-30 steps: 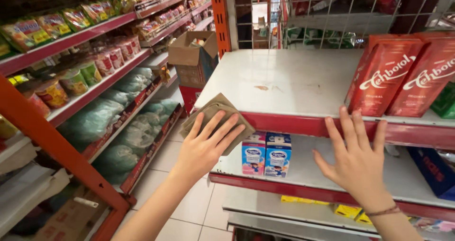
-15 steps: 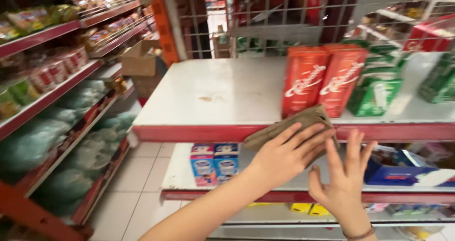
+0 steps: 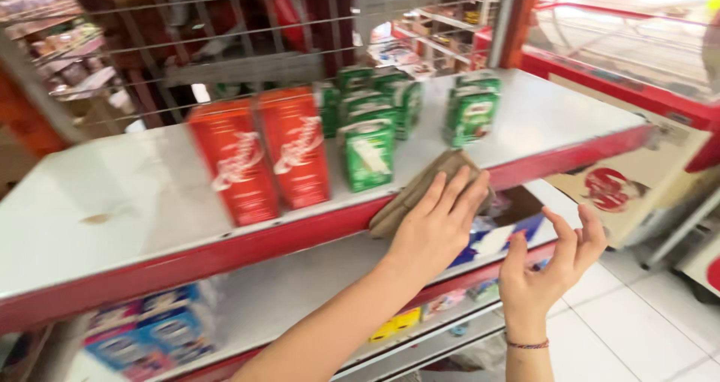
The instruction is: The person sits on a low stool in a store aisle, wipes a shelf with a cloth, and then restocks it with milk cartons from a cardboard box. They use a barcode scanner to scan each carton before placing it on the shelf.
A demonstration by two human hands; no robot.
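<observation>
My left hand (image 3: pixel 439 228) lies flat, fingers spread, on a folded brown cloth (image 3: pixel 405 196) and presses it against the front of the white shelf (image 3: pixel 135 202), just over its red edge (image 3: pixel 225 251). The cloth sits in front of a green carton (image 3: pixel 369 153) and to the right of two tall red cartons (image 3: pixel 259 153). My right hand (image 3: pixel 547 266), with a thin bracelet at the wrist, hangs in the air below and to the right of the shelf. Its fingers are apart and it holds nothing.
More green cartons (image 3: pixel 471 112) stand further back on the shelf, before a wire grid (image 3: pixel 247 44). The lower shelf holds blue boxes (image 3: pixel 150 329) and other packs. At the right are a red and white cabinet (image 3: pixel 622 187) and white floor tiles (image 3: pixel 645 314).
My left hand has slid the cloth to the right along the shelf's front edge, past the red cartons. My view has turned right with it. My right hand stays open below.
</observation>
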